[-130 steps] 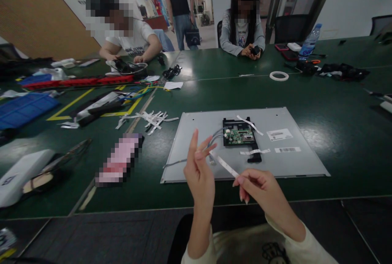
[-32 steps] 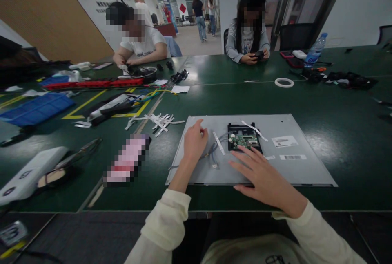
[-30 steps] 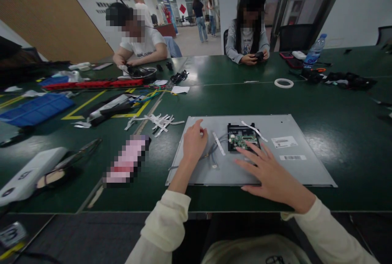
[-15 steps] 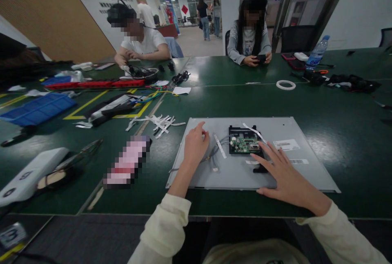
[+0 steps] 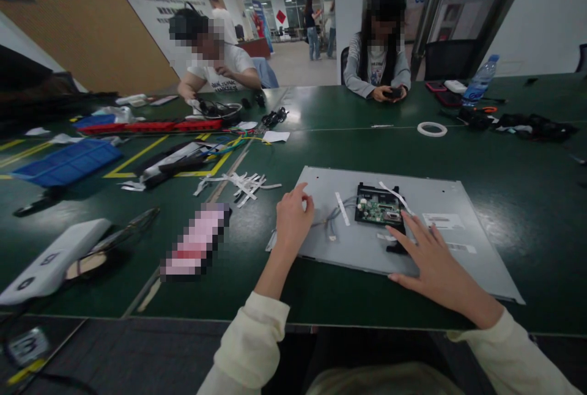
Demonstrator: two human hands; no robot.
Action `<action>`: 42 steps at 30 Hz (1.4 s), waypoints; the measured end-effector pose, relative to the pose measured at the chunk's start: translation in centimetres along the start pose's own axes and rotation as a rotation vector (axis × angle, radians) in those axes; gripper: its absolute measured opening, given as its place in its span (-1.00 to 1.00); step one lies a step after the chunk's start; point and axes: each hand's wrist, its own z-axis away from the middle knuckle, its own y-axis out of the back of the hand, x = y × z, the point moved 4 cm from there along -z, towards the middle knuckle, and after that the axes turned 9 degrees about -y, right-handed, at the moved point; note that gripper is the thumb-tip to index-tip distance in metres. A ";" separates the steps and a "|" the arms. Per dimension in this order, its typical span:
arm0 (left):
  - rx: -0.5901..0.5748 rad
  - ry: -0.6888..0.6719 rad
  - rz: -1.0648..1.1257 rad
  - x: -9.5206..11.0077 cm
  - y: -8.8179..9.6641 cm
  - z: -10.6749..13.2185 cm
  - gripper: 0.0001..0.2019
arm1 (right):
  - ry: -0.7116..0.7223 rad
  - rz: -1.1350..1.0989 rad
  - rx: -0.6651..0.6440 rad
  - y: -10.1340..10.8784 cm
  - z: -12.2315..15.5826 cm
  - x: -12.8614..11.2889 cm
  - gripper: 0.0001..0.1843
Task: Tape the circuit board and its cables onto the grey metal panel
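Observation:
My left hand (image 5: 295,219) is over the left edge of a flat grey metal panel (image 5: 330,254). Its fingers are curled, with thumb and index close together; whatever is between them, if anything, is hidden. A grey cable (image 5: 324,222) runs from a green circuit board (image 5: 378,210) in a black frame toward this hand and passes out of sight behind it. My right hand (image 5: 435,266) lies with spread fingers on the panel's right front part, fingertips close to the board and thumb near the front edge. White tape strips (image 5: 342,208) are on the panel.
A phone (image 5: 197,241) and a pile of white strips (image 5: 247,186) lie left of the panel. Further left are a white device (image 5: 55,257) and a blue tray (image 5: 68,161). A tape roll (image 5: 431,129) and bottle (image 5: 480,82) are beyond. Two people sit opposite.
The panel has turned clockwise on the table, its left end swinging away from me and its right front corner coming nearer. My hands keep nearly the same poses. One seated person has raised a hand.

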 end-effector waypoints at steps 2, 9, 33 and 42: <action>0.000 0.008 0.000 0.0 0.1 0.1 -0.67 | -0.046 0.023 0.021 -0.3 0.0 0.5 -0.15; -0.019 0.016 -0.009 0.2 0.3 0.1 -0.67 | -0.359 0.108 0.094 -0.8 -0.1 3.0 -0.16; -0.144 -0.044 0.019 0.9 0.2 0.5 -0.70 | -1.159 0.016 0.202 -0.3 0.5 16.3 -0.08; -0.276 -0.123 -0.016 1.3 -0.1 0.9 -0.79 | -1.254 0.009 0.213 -0.8 0.4 21.0 -0.02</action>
